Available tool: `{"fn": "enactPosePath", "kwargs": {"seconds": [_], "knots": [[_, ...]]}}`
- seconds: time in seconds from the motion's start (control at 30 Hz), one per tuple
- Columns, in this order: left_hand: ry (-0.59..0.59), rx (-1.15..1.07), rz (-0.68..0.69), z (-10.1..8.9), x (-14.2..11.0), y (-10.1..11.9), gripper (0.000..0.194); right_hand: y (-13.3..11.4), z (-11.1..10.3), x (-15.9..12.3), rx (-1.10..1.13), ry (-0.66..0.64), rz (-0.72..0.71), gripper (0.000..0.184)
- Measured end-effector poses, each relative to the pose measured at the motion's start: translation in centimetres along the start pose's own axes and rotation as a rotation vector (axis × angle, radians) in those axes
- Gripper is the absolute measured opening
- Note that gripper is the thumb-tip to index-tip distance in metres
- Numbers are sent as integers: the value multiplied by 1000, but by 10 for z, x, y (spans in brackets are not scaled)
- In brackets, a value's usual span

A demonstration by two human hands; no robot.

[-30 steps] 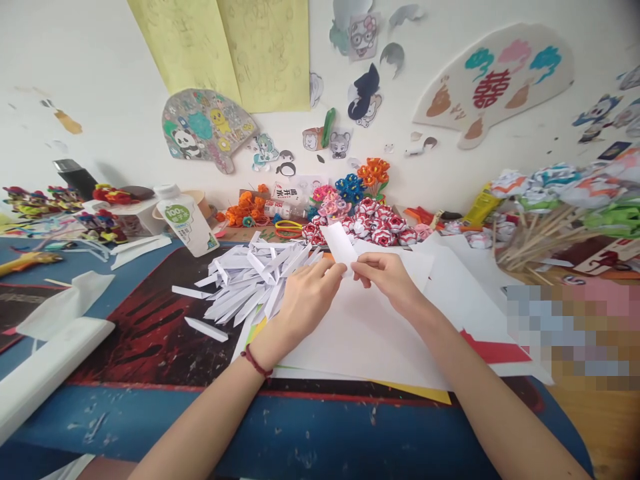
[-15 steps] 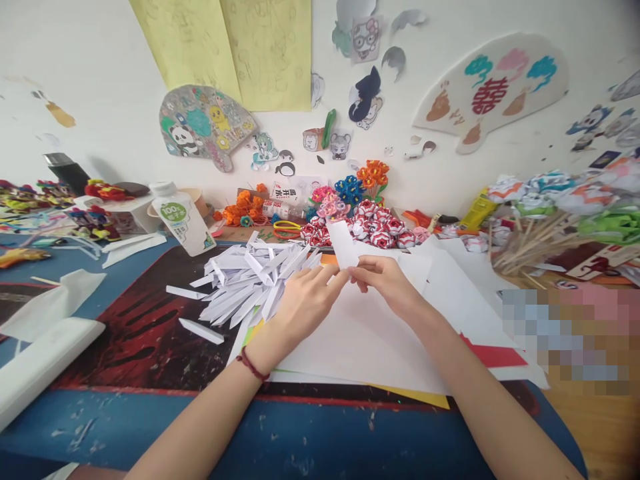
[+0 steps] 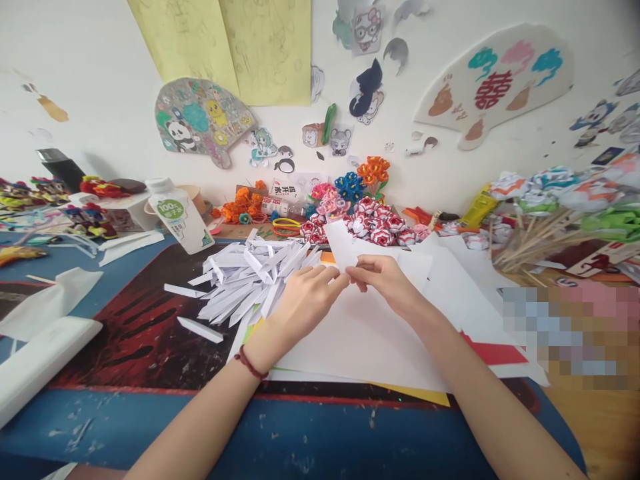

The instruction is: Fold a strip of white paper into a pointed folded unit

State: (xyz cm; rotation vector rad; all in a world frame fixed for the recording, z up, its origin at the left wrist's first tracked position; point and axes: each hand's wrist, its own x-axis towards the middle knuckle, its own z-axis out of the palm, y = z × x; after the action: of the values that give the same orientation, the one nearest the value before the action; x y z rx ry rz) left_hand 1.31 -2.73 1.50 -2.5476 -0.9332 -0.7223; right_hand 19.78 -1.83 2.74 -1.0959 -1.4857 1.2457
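Observation:
A small white paper strip [image 3: 342, 244] stands up between my two hands, its lower end pinched in my fingers. My left hand [image 3: 313, 293] is closed on the strip's near end, back of the hand toward me. Thumb and fingers of my right hand [image 3: 380, 277] grip the same strip from the right, touching the left fingertips. Beneath both hands lie large white paper sheets [image 3: 360, 340]. Just left of my left hand is a heap of folded white paper strips [image 3: 240, 280], with one folded strip [image 3: 200, 329] lying apart.
A white bottle [image 3: 179, 217] stands behind the heap. Red-and-white paper flowers [image 3: 375, 227] line the back by the wall. At right are wooden sticks [image 3: 533, 243] with wrapped tops. A long white block [image 3: 50, 363] lies on the blue table [image 3: 310, 437] at left.
The view has shifted slightly. Both hands keep their hold on the paper strip in nearly the same place; the strip's top leans a little more to the left.

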Motion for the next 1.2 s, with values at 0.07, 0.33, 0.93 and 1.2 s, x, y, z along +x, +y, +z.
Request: {"fn": "enactPosePath", "kwargs": {"seconds": [0.07, 0.33, 0.93, 1.2], "knots": [[14, -61, -35, 2, 0, 0, 20, 1, -1, 0, 1, -1, -7, 29], [75, -375, -257, 3, 4, 2, 19, 2, -3, -1, 32, -72, -13, 27], [102, -746, -466, -2, 11, 2, 6, 2, -2, -4, 69, -157, -29, 30], [68, -844, -520, -3, 12, 2, 7, 5, -3, -3, 95, -179, -27, 29]]}}
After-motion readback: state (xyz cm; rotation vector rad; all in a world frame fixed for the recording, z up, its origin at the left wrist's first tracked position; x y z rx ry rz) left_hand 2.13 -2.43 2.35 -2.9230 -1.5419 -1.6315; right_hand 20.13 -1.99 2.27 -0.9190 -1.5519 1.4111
